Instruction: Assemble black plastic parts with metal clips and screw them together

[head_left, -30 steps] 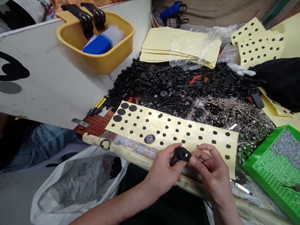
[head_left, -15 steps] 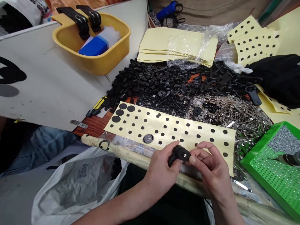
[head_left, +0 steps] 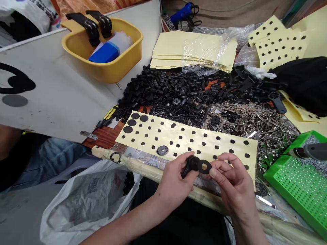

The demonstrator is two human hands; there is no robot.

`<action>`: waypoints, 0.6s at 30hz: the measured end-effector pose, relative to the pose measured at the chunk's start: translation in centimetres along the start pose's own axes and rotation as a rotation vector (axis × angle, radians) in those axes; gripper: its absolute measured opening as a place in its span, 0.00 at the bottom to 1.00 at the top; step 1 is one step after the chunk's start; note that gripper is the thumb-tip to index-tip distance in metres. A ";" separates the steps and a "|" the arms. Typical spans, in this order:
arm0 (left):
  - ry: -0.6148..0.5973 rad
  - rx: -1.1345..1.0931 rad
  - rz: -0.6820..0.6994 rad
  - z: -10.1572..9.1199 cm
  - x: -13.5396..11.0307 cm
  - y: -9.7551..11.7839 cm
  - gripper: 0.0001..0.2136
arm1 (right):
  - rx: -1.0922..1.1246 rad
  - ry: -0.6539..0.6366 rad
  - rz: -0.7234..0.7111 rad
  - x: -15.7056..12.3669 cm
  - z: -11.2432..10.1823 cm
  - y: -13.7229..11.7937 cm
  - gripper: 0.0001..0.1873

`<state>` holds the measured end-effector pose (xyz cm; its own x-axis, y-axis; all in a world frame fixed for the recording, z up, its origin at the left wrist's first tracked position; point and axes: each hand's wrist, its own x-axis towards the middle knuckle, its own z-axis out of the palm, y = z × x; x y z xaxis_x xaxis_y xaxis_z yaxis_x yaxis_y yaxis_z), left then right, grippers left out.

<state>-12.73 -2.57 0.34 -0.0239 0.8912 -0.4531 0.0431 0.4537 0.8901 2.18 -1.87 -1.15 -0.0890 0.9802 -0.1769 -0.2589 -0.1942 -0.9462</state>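
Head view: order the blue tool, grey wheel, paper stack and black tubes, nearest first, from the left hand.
From the left hand:
1. Grey wheel: on the dotted sheet.
2. Black tubes: beyond that sheet.
3. Paper stack: behind the tubes.
4. Blue tool: at the back.

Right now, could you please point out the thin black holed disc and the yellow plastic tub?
Thin black holed disc (head_left: 208, 166), head view, right side.
Yellow plastic tub (head_left: 109, 72), head view, front wall.
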 end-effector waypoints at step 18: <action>-0.047 -0.071 -0.024 0.3 -0.2 0.0 0.17 | -0.069 0.016 0.028 0.3 0.5 0.7 0.19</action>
<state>-12.41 -2.71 0.45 0.0226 0.8799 -0.4746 -0.0281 0.4751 0.8795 1.48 -1.71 -1.78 -0.0798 0.9751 -0.2070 -0.1891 -0.2187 -0.9573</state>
